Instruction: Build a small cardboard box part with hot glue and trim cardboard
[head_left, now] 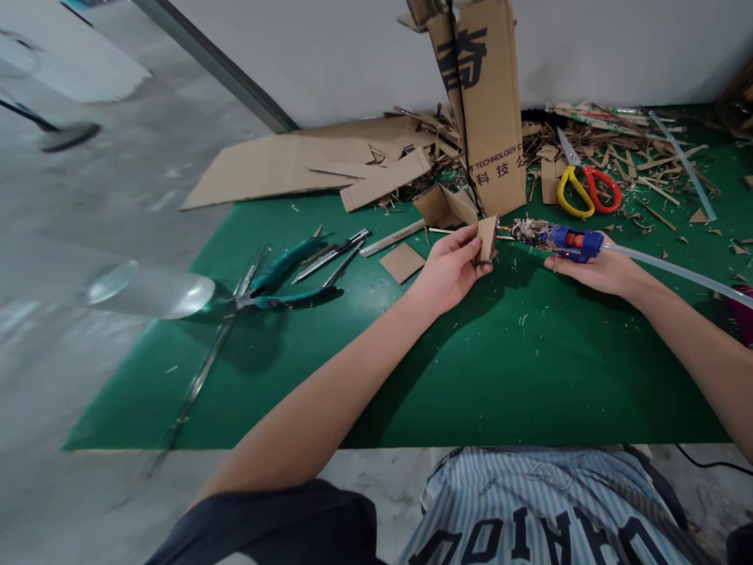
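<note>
My left hand (450, 267) is closed on a small brown cardboard piece (487, 238), held upright above the green mat (412, 377). My right hand (594, 271) grips a blue hot glue gun (558, 239) with an orange trigger; a clear glue stick (676, 272) sticks out of its back to the right. The gun's nozzle points left and meets the edge of the cardboard piece. A tall printed cardboard structure (485, 102) stands just behind both hands.
Green-handled pliers (282, 286), craft knives (335, 255) and a long metal ruler (205, 369) lie at the left of the mat. Yellow-and-red scissors (585, 188) rest among cardboard scraps at the back right. Flat cardboard sheets (294, 165) lie at the back left. A small cardboard square (401, 262) is near my left hand.
</note>
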Demonstrator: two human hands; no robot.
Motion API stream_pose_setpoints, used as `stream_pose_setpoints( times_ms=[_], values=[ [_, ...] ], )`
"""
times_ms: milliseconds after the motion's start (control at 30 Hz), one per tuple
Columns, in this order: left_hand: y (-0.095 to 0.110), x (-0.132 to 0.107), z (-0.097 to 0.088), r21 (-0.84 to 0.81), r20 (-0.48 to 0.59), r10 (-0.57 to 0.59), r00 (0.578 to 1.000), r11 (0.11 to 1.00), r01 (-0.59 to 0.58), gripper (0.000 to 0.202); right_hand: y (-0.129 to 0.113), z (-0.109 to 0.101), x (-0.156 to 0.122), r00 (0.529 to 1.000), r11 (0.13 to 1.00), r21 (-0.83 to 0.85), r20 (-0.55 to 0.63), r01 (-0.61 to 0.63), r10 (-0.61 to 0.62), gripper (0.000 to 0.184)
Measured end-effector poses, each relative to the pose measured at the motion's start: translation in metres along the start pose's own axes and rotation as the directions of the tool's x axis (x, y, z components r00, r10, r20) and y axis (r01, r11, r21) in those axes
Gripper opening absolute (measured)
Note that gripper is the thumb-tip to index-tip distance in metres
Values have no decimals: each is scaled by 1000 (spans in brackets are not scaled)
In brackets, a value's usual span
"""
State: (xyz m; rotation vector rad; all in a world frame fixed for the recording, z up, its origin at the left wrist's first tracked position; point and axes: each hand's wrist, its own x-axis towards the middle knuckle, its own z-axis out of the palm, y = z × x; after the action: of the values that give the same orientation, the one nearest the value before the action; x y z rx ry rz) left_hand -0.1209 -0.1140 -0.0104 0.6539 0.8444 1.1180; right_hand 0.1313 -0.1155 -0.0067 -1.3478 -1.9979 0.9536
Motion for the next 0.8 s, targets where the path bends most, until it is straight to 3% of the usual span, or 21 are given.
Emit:
stream_pose_setpoints(
  times_ms=[433, 800],
  values=[
    [-1, 2, -4, 10, 5, 4, 1000, 1000, -4, 21, -2, 2, 0, 992, 991, 26, 13, -129, 129, 54],
    [0, 3, -2, 12, 3, -5, 1000, 1000, 5, 20, -5, 2, 0, 992, 993, -15, 40, -120, 120, 49]
  ],
)
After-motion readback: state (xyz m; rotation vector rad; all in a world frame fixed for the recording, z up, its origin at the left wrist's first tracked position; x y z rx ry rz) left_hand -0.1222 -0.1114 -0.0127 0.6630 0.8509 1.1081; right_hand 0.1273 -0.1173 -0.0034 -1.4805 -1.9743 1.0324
